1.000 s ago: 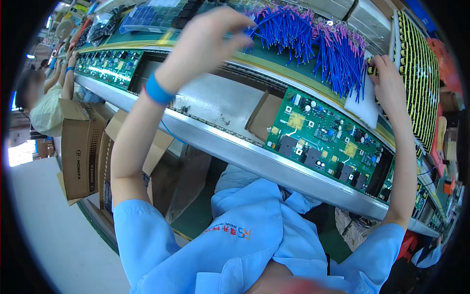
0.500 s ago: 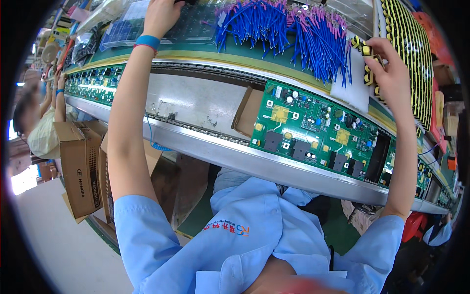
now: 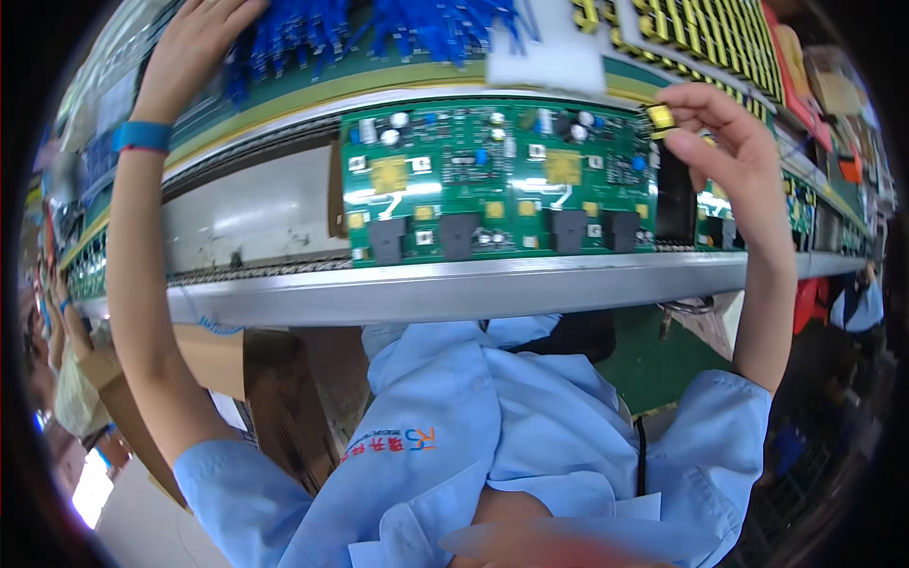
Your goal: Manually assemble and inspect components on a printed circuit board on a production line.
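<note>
Left hand: fingers partly cut by the top edge, we can't tell if it grips anything. Blue wires: blurred, tops cropped. Right hand: fingertips partly cover the yellow-and-black part; its forearm hides some of the right-side circuit board. Far-left co-worker: we get a smear.

A metal conveyor carries green circuit boards, a green ledge blue wires.

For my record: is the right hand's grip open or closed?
Closed: the right hand pinches a small yellow-black block between thumb and fingertip.
</note>
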`<act>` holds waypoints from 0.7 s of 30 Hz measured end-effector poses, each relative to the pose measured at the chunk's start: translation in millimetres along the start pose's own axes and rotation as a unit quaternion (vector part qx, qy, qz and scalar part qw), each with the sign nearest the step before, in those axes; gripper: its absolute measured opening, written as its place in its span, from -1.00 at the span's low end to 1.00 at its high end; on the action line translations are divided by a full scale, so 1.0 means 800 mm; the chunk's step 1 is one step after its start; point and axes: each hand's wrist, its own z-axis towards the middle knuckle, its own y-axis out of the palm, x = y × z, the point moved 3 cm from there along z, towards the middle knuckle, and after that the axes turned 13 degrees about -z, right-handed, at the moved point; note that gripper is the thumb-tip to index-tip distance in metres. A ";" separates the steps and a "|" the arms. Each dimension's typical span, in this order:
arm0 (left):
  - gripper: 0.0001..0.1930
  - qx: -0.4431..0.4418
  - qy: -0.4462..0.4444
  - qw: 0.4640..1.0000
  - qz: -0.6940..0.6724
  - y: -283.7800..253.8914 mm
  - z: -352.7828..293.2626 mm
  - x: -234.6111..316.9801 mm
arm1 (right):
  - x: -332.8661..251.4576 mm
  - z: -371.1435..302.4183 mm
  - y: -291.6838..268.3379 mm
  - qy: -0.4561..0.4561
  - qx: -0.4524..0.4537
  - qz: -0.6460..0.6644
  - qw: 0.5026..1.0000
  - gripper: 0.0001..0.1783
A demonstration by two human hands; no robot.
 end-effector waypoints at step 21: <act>-0.69 0.115 -0.166 0.921 -0.334 -0.015 0.025 -0.029 | 0.002 -0.015 0.031 -0.190 0.076 -0.465 0.862 -0.68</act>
